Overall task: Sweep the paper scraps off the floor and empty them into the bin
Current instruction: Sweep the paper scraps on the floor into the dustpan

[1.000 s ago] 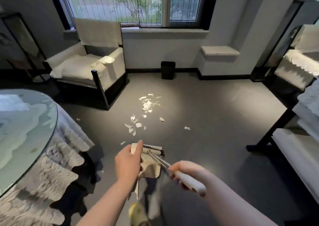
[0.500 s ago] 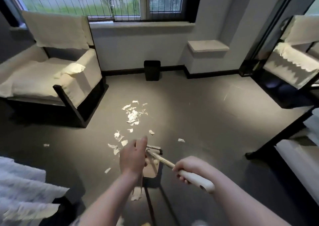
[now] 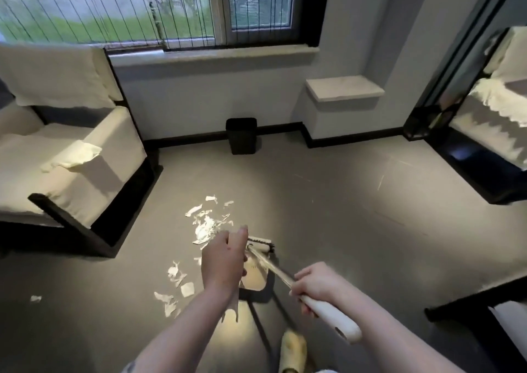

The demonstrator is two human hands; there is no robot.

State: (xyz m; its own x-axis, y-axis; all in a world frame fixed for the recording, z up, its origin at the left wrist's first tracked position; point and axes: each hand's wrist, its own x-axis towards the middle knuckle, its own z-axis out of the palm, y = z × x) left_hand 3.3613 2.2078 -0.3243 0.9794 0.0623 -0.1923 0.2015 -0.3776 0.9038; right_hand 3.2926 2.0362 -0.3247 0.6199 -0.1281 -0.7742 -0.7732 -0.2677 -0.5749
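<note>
Scraps [image 3: 204,230] still scattered; left hand [image 3: 225,261] gripping dustpan [image 3: 253,275], right hand [image 3: 319,285] clenched on broom handle [image 3: 330,315]. Hasty strokes could flick paper under armchair [image 3: 71,156].

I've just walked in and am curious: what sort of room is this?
Probably a hotel or guest room. A cream-cushioned armchair sits under a wide window, a small black bin stands against the wall, and what looks like a bed edge shows at the right.

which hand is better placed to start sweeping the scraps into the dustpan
Right hand: it already grips the broom handle, its head near the paper scraps. The left hand holds the dustpan.
</note>
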